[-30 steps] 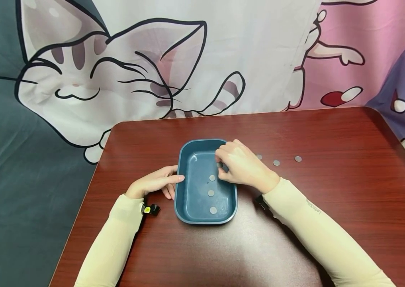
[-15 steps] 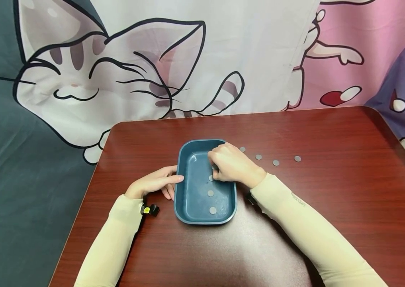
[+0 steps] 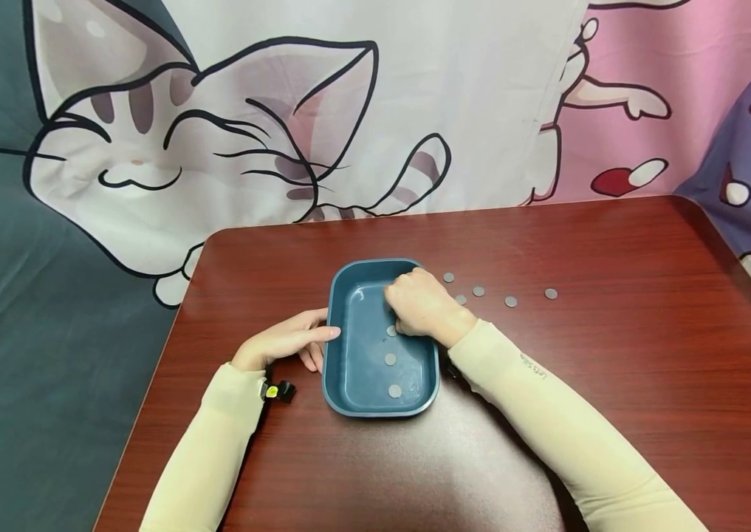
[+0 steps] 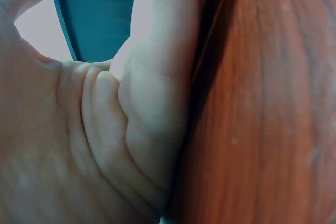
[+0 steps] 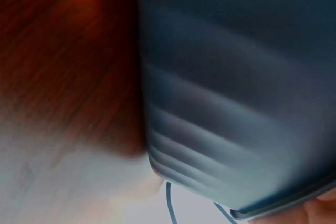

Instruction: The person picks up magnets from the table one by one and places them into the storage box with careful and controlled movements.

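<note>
A blue rectangular tray (image 3: 350, 399) stands on the table. My left hand (image 3: 285, 340) holds its left side, thumb over the rim and fingers against the outer wall; the left wrist view shows the curled fingers close to the tabletop. Over the right rim reaches my right hand (image 3: 420, 304), its fingers curled down inside the tray. The coin it pinched half a second ago is hidden beneath the knuckles. Three coins show in a column on the tray floor: an upper coin (image 3: 391, 331) partly covered by the right hand, a middle coin (image 3: 391, 360) and a lower coin (image 3: 394, 391).
Several more coins (image 3: 478, 291) lie loose on the reddish-brown wooden table (image 3: 614, 355), to the right of the tray. Behind the table hangs a cloth (image 3: 481, 89) printed with cartoon cats. In the right wrist view the tray's outer wall (image 5: 220, 93) fills much of the picture.
My right hand has moved left and lower into the tray with a pinched coin, which has gone out of sight under it. Coins behind the hand have come into view. The left hand stays put.
</note>
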A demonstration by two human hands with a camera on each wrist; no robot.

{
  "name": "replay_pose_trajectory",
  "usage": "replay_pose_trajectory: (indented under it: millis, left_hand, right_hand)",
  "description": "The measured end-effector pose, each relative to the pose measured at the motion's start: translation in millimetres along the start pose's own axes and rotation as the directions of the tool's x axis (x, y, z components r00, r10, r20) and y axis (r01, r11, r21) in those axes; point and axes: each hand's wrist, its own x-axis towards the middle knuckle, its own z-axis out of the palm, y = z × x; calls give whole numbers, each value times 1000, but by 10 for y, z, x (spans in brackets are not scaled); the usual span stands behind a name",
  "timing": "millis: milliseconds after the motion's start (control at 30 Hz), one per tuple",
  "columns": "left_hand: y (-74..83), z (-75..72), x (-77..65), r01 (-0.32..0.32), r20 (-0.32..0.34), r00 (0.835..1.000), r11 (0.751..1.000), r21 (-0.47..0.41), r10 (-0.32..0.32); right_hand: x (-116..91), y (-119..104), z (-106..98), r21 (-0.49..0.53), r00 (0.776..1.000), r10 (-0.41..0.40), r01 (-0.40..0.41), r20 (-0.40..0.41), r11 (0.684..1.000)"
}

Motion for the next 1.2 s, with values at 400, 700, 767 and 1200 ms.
replay_pose_trajectory:
  millis: [400, 700, 767, 1200]
  left_hand:
    - [-16, 1, -3, 9, -9, 1000, 1000, -4, -9]
    - [-17, -10, -2, 2, -2, 1000, 1000, -5, -2]
    - [-16, -12, -2, -2, 0, 1000, 1000, -6, 2]
    - [-6, -13, 0, -8, 4, 1000, 1000, -2, 8]
  right_hand:
    - [0, -37, 31, -44, 1000, 6, -6, 8, 999]
    - [-10, -46, 27, -74, 996, 9, -3, 85, 997]
    - [-10, -50, 33, -93, 995, 8, 1, 102, 996]
    - [-24, -39, 45, -89, 997, 3, 3, 78, 996]
